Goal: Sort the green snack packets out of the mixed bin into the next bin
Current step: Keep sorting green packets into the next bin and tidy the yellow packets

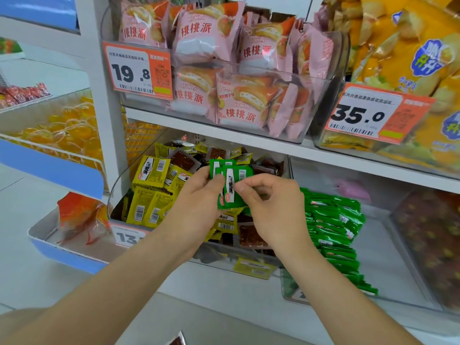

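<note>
1. Head view, where things are: the green snack packets [231, 181] we are sorting are a small fan of several. They are held in the air above the middle of the mixed bin [214, 253], nearer its right wall. That bin sits on the left part of the shelf [219, 290]. The next bin [398, 245] stands just beside it on the right.

2. Head view, the grip: the left hand [199, 197] has its fingers curled round the left edge of the fan. The right hand [271, 207] pinches the front packet's right edge between thumb and forefinger [245, 186]. Both grips are closed on the green packets.

3. Head view, handling: we judge these packets to be very light. They look like thin, glossy film, soft and easily creased, so they will probably slide over one another. A pinch on a flat sealed edge looks the safest hold, with the fan squeezed flat so none slips out.

4. Head view, direction: the front packet stands nearly upright, with its long axis running from the shelf's front edge up toward the back. Its white label strip faces us.

5. Head view, the target: a green stack [331, 235] already runs along the next bin's left wall from back to front. Those packets lie on edge, long axes across the bin. We think ours need a quarter turn to match.

6. Head view, what remains: yellow packets [151, 170] and dark red packets [251, 236] fill the mixed bin. We cannot tell whether more green ones lie buried beneath them.
</note>
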`<act>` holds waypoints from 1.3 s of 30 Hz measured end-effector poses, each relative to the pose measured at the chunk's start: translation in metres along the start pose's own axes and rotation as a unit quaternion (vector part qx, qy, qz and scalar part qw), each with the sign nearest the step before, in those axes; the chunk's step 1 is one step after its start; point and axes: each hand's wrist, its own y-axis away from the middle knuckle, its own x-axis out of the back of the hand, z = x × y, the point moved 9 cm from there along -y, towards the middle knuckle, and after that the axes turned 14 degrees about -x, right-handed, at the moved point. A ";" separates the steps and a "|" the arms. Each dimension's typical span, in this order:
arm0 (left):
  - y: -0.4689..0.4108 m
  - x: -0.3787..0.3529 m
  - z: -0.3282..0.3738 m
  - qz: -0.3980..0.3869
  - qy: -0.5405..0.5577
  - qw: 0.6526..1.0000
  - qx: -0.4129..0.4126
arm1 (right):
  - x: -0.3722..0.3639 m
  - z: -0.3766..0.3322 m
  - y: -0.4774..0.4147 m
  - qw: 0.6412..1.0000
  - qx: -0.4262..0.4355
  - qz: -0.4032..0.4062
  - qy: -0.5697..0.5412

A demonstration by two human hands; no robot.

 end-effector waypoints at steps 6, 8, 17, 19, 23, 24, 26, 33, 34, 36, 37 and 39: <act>-0.014 0.030 0.020 -0.007 -0.255 0.963 -0.084 | -0.023 -0.003 -0.011 0.987 0.046 -0.105 0.109; -0.018 0.045 0.018 0.014 -0.272 0.960 -0.061 | -0.010 0.005 -0.031 0.979 0.043 -0.039 0.196; -0.029 0.055 0.020 0.026 -0.328 0.940 -0.085 | -0.060 0.034 -0.046 0.871 0.052 -0.112 0.476; -0.029 0.055 0.019 0.026 -0.332 0.939 -0.086 | -0.060 0.039 -0.047 0.875 0.039 -0.147 0.459; -0.030 0.055 0.018 0.024 -0.324 0.942 -0.088 | -0.040 0.024 -0.046 0.941 0.017 -0.112 0.318; -0.031 0.055 0.019 0.024 -0.324 0.941 -0.091 | -0.032 0.019 -0.044 0.950 0.020 -0.082 0.301; -0.031 0.054 0.020 0.026 -0.323 0.941 -0.094 | -0.017 0.007 -0.038 0.950 0.044 -0.009 0.310; -0.023 0.038 0.014 0.002 -0.281 0.958 -0.054 | 0.023 -0.019 0.004 0.989 0.028 0.057 0.133; -0.021 0.033 0.012 0.002 -0.253 0.967 -0.039 | 0.019 -0.013 0.007 0.998 -0.017 0.018 0.063; -0.014 0.025 0.005 0.019 -0.172 0.985 0.004 | 0.009 -0.003 0.013 0.996 -0.077 -0.030 -0.019; -0.011 0.021 0.001 0.029 -0.126 0.991 0.026 | 0.006 0.000 0.015 0.995 -0.083 -0.039 -0.030; -0.006 0.011 -0.004 0.022 -0.079 0.996 0.045 | 0.001 -0.001 0.018 0.996 -0.073 -0.046 -0.028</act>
